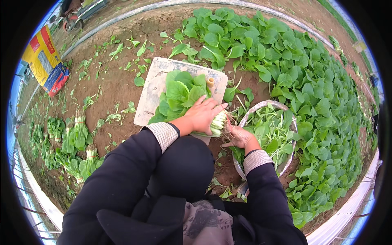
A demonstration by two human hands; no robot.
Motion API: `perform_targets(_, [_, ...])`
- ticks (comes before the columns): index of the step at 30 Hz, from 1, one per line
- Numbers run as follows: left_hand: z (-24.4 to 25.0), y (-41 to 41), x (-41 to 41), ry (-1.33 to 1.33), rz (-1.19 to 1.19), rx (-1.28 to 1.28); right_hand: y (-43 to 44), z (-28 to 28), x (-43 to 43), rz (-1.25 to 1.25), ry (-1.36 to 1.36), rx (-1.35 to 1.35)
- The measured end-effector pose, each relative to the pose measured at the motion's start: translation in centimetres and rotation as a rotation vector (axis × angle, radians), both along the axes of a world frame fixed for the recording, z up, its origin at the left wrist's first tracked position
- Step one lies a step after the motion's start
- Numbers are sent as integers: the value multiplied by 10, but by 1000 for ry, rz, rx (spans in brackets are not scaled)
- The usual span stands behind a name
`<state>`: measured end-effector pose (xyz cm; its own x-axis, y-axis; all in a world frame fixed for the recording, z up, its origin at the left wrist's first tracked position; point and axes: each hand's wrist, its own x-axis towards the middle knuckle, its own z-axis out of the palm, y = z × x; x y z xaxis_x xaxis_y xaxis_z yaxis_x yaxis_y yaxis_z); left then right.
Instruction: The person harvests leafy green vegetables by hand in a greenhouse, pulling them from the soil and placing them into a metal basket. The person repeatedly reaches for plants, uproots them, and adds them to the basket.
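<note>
A bunch of leafy greens point(183, 92) with pale stems lies across a worn, light-coloured board point(150, 82) in front of my knee. My left hand point(200, 116) presses down over the bunch near its stem end, fingers spread across it. At the root end, a thin red band point(228, 118) is stretched between the stems and my right hand point(240, 136). The right thumb and fingertips pinch the band among the roots; the exact grip is partly hidden. A short tan tube point(210, 81) stands on the board beside the leaves.
To the right, a round basin point(283, 105) holds loose greens. Beyond it spreads a dense bed of greens point(321, 92). Several banded bundles point(80, 131) stand on the soil at left. A yellow printed bag point(46, 64) and a wheeled vehicle point(72, 23) are farther off.
</note>
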<state>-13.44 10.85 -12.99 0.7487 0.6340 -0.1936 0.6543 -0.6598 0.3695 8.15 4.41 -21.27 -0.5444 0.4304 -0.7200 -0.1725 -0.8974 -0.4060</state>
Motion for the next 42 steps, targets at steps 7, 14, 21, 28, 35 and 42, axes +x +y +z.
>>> perform_targets(7, [-3, 0, 1, 15, -8, -10, -12, 8, -4, 159, 14, 51])
perform_targets(14, [18, 1, 9, 195, -57, -96, -39, 27, -39, -197, 114, 77])
perform_targets(21, [16, 0, 11, 188, -65, -59, -41, 38, -56, -354, -167, 87])
perform_targets(28, [18, 7, 21, 118, -8, -26, -24, 72, -38, -306, -297, 187])
perform_targets(35, [2, 9, 25, 106, 22, 0, -40, -21, -62, -466, 113, -37])
perform_targets(42, [0, 11, 26, 151, 25, -66, -62, 2, -76, -695, 74, -28])
